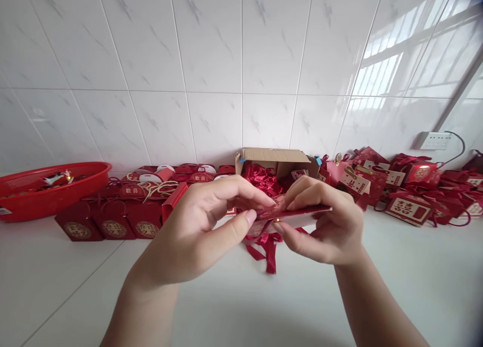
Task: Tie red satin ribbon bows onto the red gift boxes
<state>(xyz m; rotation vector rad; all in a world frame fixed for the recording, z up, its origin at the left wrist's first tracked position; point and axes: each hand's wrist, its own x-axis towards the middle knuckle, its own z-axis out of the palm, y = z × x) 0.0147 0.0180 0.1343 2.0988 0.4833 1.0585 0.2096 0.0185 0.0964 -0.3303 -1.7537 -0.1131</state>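
Note:
Above the white surface, both hands hold a flat red card-like piece (302,215), seen nearly edge-on. My left hand (204,231) is closed at its left end, thumb below and fingertips above. My right hand (324,226) pinches its right part, with the fingers on top and the thumb underneath near a small gold bead (277,220). Whether the piece is a folded box or a tag, I cannot tell. Dark red ribbon (269,256) shows below and behind the hands.
An open cardboard box (277,155) of red ribbons stands by the tiled wall. Red gift boxes (113,221) line up at left, beside a red plastic basin (53,191). More red boxes with tags (409,208) are heaped at right, near a power strip (433,140).

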